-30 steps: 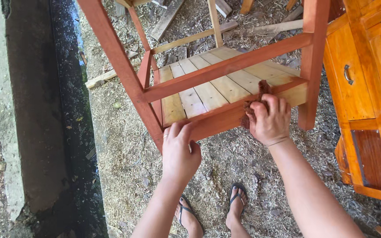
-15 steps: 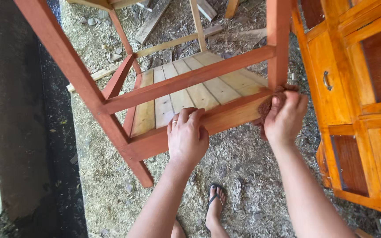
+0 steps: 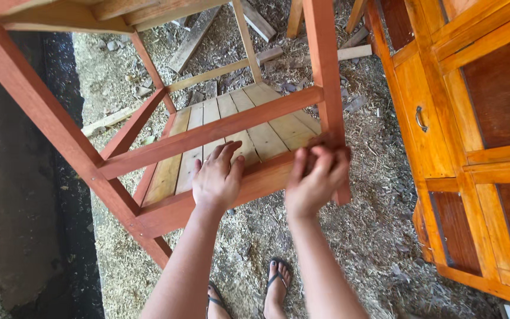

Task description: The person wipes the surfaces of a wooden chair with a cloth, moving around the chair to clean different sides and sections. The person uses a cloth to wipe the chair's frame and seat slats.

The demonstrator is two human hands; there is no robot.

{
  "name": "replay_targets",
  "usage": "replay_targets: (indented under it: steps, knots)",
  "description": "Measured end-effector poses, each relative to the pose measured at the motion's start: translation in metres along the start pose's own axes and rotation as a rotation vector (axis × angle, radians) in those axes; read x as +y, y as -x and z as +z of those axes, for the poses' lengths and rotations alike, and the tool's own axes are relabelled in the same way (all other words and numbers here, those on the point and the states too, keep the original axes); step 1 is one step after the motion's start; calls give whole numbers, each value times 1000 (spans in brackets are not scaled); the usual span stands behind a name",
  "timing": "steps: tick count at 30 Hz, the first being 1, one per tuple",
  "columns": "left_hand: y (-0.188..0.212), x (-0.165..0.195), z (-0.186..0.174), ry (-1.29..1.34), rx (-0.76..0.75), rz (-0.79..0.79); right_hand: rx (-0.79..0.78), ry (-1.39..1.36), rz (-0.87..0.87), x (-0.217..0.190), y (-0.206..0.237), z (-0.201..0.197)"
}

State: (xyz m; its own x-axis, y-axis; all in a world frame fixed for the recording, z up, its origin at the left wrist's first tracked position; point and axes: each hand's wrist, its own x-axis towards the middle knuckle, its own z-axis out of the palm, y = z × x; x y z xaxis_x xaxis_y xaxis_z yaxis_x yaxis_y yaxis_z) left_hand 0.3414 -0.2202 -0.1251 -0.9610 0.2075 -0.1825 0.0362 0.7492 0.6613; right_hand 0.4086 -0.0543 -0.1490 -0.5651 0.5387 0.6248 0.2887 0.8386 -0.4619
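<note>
The left hand (image 3: 216, 177) lies flat and open on the lower rail (image 3: 208, 198) of the red-stained table frame (image 3: 60, 136), steadying it; the right hand (image 3: 314, 180) pinches the rail's joint at the right leg (image 3: 326, 77), near the orange cabinet (image 3: 473, 147).

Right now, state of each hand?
Left hand: open, flat on the lower rail.
Right hand: fingers curled against the table leg; grip cannot be told.
</note>
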Motion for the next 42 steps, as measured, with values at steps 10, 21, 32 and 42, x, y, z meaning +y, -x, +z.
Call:
replay_targets:
  steps: [10,21,32,42]
  knots:
    - [-9,9,1,-120,-82,-173,-230,-38,-311,42,-14,-24]
    - [-10,15,-1,-153,-80,-179,-383,-206,-290,5,-4,-41]
    - [-9,13,2,-194,-93,-167,-417,-166,-258,5,-13,-34]
    - [-7,13,3,-214,-89,-188,-319,-178,-127,7,5,-30]
